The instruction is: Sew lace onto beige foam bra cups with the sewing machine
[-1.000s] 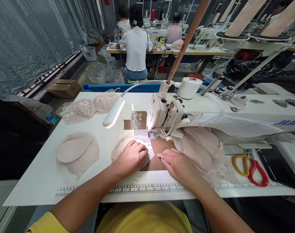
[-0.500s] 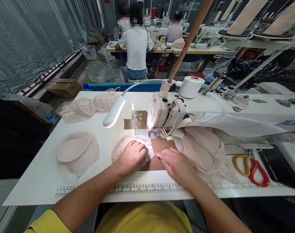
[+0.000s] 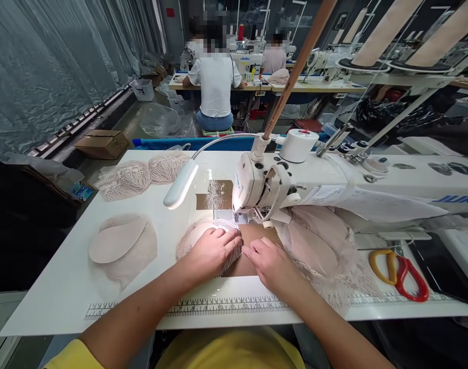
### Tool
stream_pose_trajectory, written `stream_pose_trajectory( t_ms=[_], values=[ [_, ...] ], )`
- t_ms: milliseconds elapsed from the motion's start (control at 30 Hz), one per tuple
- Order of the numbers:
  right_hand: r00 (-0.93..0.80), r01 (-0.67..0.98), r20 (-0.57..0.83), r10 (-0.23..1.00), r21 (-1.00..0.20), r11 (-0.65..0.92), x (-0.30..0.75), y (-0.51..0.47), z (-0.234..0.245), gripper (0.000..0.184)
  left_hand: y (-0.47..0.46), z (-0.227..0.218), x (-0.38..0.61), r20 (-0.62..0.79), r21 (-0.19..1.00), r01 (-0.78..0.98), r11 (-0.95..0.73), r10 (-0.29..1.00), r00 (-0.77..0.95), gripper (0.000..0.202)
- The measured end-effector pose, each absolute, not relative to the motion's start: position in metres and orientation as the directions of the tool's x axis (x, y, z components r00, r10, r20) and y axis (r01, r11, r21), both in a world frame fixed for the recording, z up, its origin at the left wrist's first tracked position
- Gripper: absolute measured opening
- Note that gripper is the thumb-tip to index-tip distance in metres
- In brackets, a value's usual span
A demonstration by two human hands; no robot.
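Note:
A beige lace bra cup (image 3: 193,233) lies under the needle area of the white sewing machine (image 3: 252,184). My left hand (image 3: 214,251) presses on the cup with fingers bent over its lace, closed on the fabric. Just right of it, my right hand (image 3: 270,261) pinches at the lace's right edge, thumb and forefinger together; the bit between the fingertips is hidden. Beyond that hand, a pile of beige cups and lace (image 3: 314,241) sits beneath the machine arm.
A pale fabric piece with a cup (image 3: 118,243) lies on the left, below lace cups (image 3: 129,179). A lamp (image 3: 182,182) hangs over the white table (image 3: 57,287). Scissors (image 3: 401,271) rest at right. A printed ruler (image 3: 234,307) runs along the front. Co-workers sit beyond.
My left hand has slid slightly right and towards the needle over the lace, covering more of its right edge. My right fingertips have drawn in close to the left hand. The view has tilted slightly.

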State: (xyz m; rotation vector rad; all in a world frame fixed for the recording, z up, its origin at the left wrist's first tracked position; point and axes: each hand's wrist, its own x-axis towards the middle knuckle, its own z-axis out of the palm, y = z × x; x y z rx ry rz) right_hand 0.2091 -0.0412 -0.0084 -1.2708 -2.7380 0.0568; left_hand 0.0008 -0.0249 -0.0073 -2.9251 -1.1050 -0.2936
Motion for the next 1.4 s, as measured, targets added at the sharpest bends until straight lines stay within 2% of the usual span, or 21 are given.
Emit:
stream_pose_trajectory(
  t_ms=[167, 400, 567, 767, 1000, 1167, 1400],
  values=[
    [-0.643, 0.753, 0.12, 0.756, -0.081, 0.653, 0.21, -0.043, -0.012, 0.039, -0.025, -0.01, 0.001, 0.144, 0.052, 0.66, -0.75, 0.659, 0.738, 0.031],
    [-0.648, 0.749, 0.107, 0.754, -0.088, 0.657, 0.208, -0.04, -0.007, 0.035, -0.021, -0.019, -0.001, 0.209, 0.057, 0.639, -0.767, 0.635, 0.744, 0.035],
    [-0.654, 0.752, 0.055, 0.755, -0.06, 0.656, 0.203, -0.036, 0.0, 0.029, -0.014, -0.017, -0.004, 0.236, 0.095, 0.621, -0.778, 0.624, 0.745, 0.035],
    [-0.644, 0.765, -0.001, 0.765, -0.027, 0.644, 0.197, -0.024, 0.005, 0.028, 0.002, -0.01, -0.009, 0.176, 0.095, 0.617, -0.781, 0.623, 0.762, 0.039],
    [-0.559, 0.827, -0.088, 0.824, 0.002, 0.562, 0.187, -0.009, 0.008, 0.036, 0.028, -0.012, -0.015, 0.156, 0.07, 0.591, -0.803, 0.594, 0.789, 0.042],
    [-0.536, 0.843, -0.047, 0.843, 0.011, 0.537, 0.187, -0.008, 0.003, 0.038, 0.03, -0.012, -0.016, 0.196, 0.05, 0.594, -0.803, 0.591, 0.782, 0.037],
    [-0.532, 0.846, -0.031, 0.846, 0.034, 0.533, 0.187, -0.007, 0.001, 0.042, 0.022, -0.013, -0.018, 0.214, 0.12, 0.544, -0.83, 0.557, 0.802, 0.033]
  ],
)
